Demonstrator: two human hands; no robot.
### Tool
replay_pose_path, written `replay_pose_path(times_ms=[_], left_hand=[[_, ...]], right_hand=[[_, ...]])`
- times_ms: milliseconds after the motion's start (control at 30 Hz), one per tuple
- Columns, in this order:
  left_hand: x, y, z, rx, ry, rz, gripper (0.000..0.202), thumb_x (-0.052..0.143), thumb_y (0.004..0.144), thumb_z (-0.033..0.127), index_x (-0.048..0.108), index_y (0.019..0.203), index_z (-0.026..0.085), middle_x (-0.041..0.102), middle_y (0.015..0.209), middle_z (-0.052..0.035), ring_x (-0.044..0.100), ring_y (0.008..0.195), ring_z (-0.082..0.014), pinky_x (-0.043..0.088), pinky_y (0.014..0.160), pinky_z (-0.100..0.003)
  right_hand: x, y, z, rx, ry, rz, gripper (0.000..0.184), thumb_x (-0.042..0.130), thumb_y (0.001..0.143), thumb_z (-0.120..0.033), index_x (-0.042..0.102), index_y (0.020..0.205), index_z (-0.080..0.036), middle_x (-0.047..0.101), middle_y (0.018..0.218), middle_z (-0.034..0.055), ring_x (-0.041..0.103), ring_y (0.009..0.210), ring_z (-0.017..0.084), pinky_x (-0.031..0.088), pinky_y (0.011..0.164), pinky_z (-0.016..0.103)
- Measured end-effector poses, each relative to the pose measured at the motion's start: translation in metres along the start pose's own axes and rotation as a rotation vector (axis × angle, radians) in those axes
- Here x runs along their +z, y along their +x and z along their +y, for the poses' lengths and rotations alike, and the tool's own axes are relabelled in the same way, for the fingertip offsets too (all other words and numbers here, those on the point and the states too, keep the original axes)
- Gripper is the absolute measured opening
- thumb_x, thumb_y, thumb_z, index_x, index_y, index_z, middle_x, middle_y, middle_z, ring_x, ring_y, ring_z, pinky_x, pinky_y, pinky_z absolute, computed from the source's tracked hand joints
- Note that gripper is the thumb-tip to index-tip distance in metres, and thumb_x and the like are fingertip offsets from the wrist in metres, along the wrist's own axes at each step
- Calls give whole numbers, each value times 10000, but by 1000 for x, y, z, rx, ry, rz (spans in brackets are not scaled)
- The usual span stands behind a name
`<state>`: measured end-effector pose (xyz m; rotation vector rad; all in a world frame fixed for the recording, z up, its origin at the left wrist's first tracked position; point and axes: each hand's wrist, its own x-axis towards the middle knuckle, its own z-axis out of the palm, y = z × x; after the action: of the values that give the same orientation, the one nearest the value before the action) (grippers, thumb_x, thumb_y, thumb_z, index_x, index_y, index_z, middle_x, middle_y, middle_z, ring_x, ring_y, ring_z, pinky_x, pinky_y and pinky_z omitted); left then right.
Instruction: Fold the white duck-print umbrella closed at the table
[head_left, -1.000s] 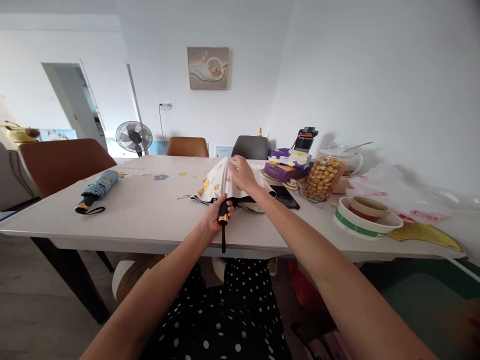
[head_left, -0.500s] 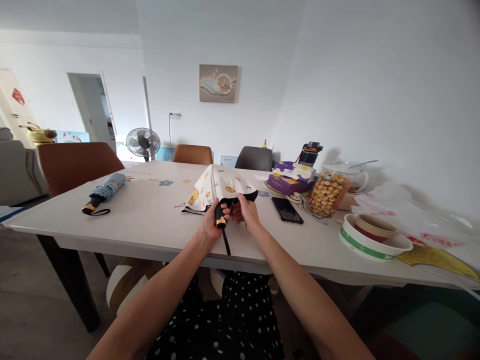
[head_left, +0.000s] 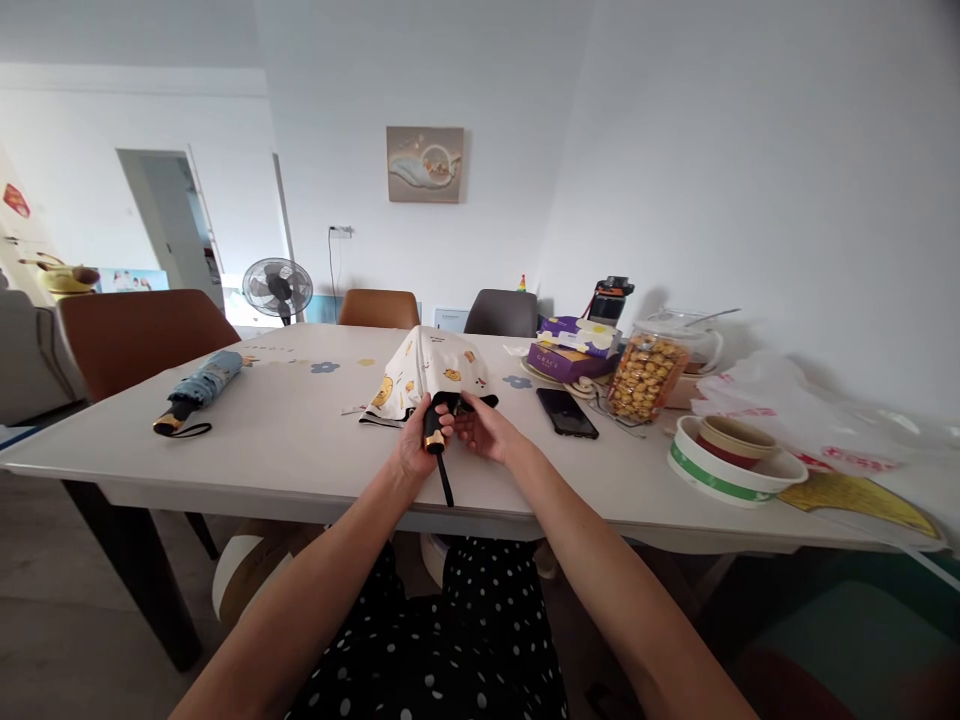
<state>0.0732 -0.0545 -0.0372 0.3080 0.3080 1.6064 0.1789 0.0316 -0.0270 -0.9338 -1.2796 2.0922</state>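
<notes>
A folding umbrella (head_left: 442, 362) with a cream canopy and yellow cartoon prints lies partly collapsed on the table, its loose cloth spread away from me. My left hand (head_left: 414, 440) is wrapped round its black, gold-tipped handle, and a black wrist strap (head_left: 445, 482) hangs from the end. Beside the handle, my right hand (head_left: 487, 430) is closed at the canopy's dark lower edge, thumb on top; its fingertips are partly hidden under the cloth. A second umbrella (head_left: 202, 385), light blue and folded up, rests at the left of the table.
On the white table (head_left: 300, 450), a black phone (head_left: 567, 412) lies right of my hands. Beyond it are purple boxes (head_left: 566, 360), a jar of round snacks (head_left: 646, 375), a green-banded paper bowl (head_left: 727, 480) and a plastic bag (head_left: 787, 410). Chairs (head_left: 379, 308) stand behind.
My right hand has slid down slightly along the canopy's edge, and the raised dark flap there now sits lower. My left hand keeps its hold on the handle. The view has shifted a little.
</notes>
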Motion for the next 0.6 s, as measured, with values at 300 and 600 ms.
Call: replay_pose_path(times_ms=[300, 600], left_hand=[[4, -1, -1, 5, 35, 30, 220, 402, 925, 302, 456, 777, 148, 443, 622, 26, 449, 465, -41, 399, 393, -130], [9, -2, -14, 30, 566, 210, 269, 604, 797, 364, 493, 710, 135, 489, 578, 18, 462, 410, -67, 396, 349, -188]], right_hand=[[0, 6, -1, -349, 179, 103, 198, 614, 780, -340, 550, 812, -155, 593, 592, 12, 532, 456, 114, 416, 394, 207], [5, -3, 3, -450, -363, 326, 441, 646, 672, -590, 599, 725, -155, 537, 481, 28, 436, 366, 123, 312, 336, 245]])
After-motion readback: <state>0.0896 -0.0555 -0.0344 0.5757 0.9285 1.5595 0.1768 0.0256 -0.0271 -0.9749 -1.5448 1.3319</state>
